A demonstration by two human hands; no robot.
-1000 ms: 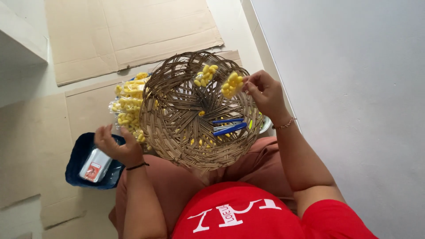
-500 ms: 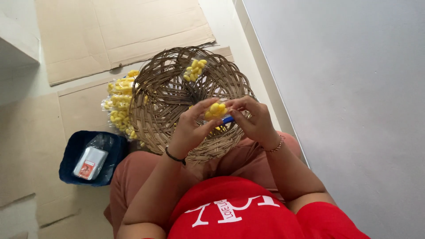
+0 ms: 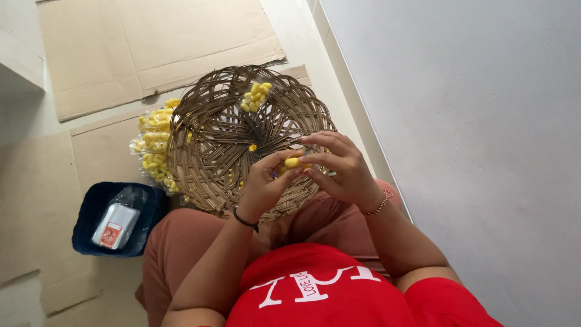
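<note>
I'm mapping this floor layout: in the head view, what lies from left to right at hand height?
Blue tub → clear bag of yellow pieces → round woven tray → left hand → small yellow piece → right hand → grey wall.

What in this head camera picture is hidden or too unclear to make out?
- Head view: the yellow piece is mostly covered by the left hand and right hand.
- The woven tray hides part of the bag of yellow pieces.
- The packet in the blue tub is too small to identify.

wall [image 3: 472,121] blocks right | woven tray [image 3: 206,139] ahead | blue bin [image 3: 91,218] left | cardboard [image 3: 151,42] beyond open
</note>
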